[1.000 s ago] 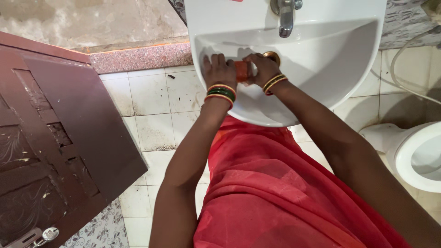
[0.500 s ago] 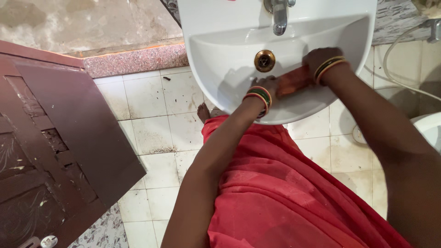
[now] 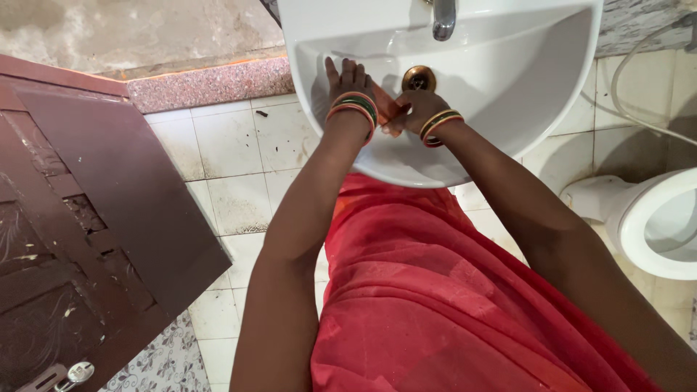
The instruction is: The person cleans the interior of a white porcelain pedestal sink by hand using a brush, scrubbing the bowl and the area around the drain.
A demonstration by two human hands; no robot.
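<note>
A white wash basin [image 3: 508, 94] fills the top of the head view, with a brass drain [image 3: 419, 77] in its bowl and a metal tap [image 3: 443, 18] above. My left hand [image 3: 346, 81] lies flat against the bowl's left inner wall, fingers apart. My right hand [image 3: 415, 110] sits just below the drain and grips an orange-red scrub pad [image 3: 386, 109], which is pressed on the bowl between the two hands. Both wrists wear coloured bangles.
A dark brown door [image 3: 94, 218] stands open at the left. A white toilet bowl [image 3: 653, 225] sits at the right, with a white hose [image 3: 632, 87] above it. The floor is stained white tile [image 3: 232, 167], with a pink stone sill [image 3: 210, 83].
Both hands and the pad have swept from the basin's right side back to the left, by the drain. My left hand now rests flat on the left wall.
</note>
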